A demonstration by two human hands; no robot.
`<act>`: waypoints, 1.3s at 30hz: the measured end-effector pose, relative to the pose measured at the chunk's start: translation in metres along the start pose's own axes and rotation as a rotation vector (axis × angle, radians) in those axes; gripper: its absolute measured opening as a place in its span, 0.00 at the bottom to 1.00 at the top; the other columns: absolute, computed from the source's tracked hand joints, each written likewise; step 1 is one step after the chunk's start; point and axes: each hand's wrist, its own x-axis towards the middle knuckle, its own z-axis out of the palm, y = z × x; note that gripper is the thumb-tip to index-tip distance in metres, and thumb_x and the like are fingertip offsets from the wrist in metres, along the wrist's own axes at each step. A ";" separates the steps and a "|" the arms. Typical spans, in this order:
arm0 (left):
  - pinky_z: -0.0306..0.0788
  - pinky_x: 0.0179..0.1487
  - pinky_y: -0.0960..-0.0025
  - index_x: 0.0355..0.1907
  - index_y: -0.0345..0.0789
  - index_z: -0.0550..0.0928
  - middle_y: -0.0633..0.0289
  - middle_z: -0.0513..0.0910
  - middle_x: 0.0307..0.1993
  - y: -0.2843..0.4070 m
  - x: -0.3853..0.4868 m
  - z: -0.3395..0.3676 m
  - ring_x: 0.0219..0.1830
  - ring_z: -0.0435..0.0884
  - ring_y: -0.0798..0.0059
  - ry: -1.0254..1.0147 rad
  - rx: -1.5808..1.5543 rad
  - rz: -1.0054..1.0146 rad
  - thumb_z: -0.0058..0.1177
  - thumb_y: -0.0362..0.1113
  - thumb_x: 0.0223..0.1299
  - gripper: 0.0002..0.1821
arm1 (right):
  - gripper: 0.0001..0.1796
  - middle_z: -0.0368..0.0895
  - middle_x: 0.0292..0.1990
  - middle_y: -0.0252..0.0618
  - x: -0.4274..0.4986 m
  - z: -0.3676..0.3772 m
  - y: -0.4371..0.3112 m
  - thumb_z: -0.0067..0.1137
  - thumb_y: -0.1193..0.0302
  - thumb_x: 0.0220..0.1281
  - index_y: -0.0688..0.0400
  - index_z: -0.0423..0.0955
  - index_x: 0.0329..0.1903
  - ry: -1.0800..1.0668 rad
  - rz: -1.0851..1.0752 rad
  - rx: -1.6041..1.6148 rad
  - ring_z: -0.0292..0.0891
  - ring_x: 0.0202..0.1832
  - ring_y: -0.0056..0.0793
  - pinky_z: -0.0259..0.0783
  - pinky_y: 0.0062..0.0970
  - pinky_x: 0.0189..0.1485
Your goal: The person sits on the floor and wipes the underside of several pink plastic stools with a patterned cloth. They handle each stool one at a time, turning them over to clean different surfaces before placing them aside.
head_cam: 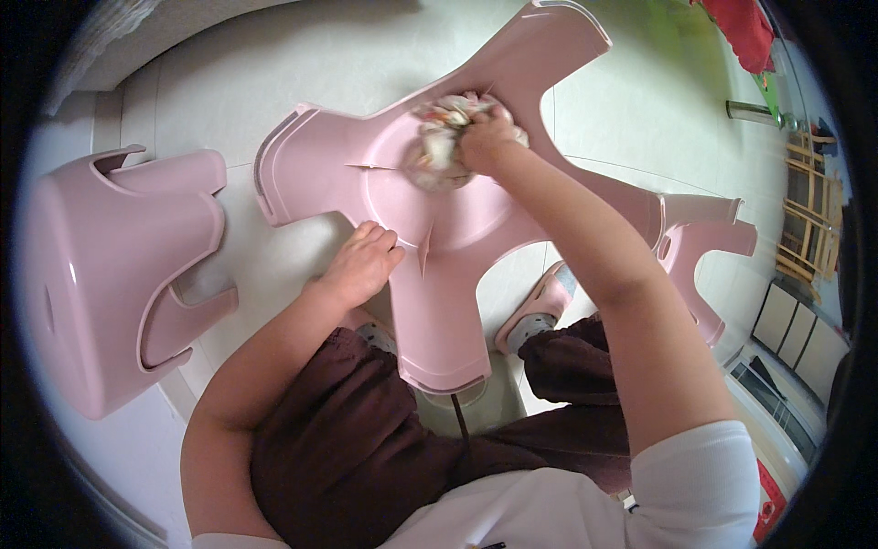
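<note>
A pink plastic stool (442, 309) lies upside down in front of me, its underside and splayed legs facing up. My right hand (490, 141) grips a crumpled, patterned cloth (439, 147) and presses it against the hollow inside of the seat. Both the cloth and that hand are blurred. At the stool's near left edge, between two legs, my left hand (367, 261) holds the rim with bent fingers; its thumb is partly hidden.
Another pink stool (130, 254) lies on its side at the left. Part of a further pink stool (706, 240) shows at the right on the tiled floor (603, 130). My slippered foot (542, 305) is below the stool. A wooden rack (809, 213) stands at the far right.
</note>
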 end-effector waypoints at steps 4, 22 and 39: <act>0.61 0.61 0.63 0.29 0.37 0.78 0.60 0.75 0.34 -0.001 -0.002 0.002 0.47 0.73 0.64 0.030 0.005 0.006 0.46 0.32 0.52 0.06 | 0.20 0.76 0.57 0.33 -0.005 0.018 0.014 0.49 0.56 0.61 0.47 0.80 0.51 0.060 0.082 0.108 0.61 0.66 0.36 0.47 0.54 0.65; 0.62 0.60 0.61 0.29 0.37 0.77 0.59 0.74 0.33 0.002 0.002 -0.003 0.45 0.73 0.62 0.027 -0.003 0.027 0.46 0.32 0.51 0.05 | 0.16 0.81 0.48 0.35 -0.019 0.054 0.016 0.46 0.60 0.60 0.49 0.83 0.40 0.217 0.177 0.224 0.66 0.60 0.35 0.57 0.48 0.61; 0.60 0.62 0.61 0.29 0.37 0.78 0.59 0.75 0.36 0.000 -0.001 -0.004 0.49 0.73 0.63 -0.016 0.011 0.011 0.46 0.33 0.52 0.06 | 0.17 0.80 0.46 0.45 -0.070 0.046 -0.105 0.50 0.63 0.59 0.57 0.81 0.44 0.167 -0.084 0.449 0.72 0.54 0.46 0.66 0.50 0.54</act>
